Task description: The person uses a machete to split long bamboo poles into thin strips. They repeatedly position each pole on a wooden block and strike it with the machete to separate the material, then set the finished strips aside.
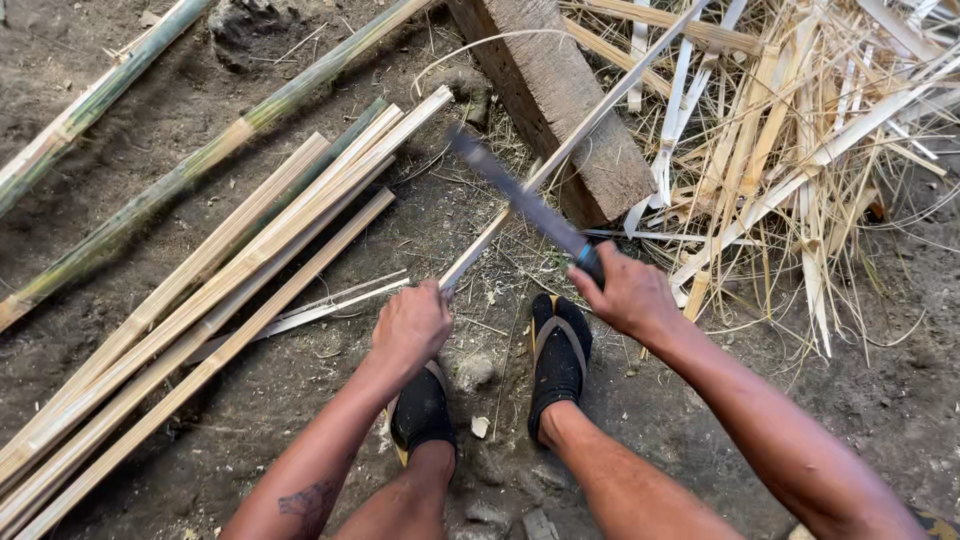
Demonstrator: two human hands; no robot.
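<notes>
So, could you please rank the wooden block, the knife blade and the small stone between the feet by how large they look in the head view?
1. Wooden block, largest.
2. Knife blade, long but thin, held by the right hand.
3. Small stone, smallest.

Bare dirt ground (850,400) carries split bamboo strips (200,300), a wooden block (560,100) (shavings (800,150) beside it).

The wooden block (560,105) lies on the dirt ground (200,420). Left of the block lie the split bamboo strips (200,300), with whole bamboo poles (180,175) beyond them. Right of the block is a heap of shavings (800,150). A thin strip (590,125) rests across the block, the knife blade (520,200) crossing it just before the block.
</notes>
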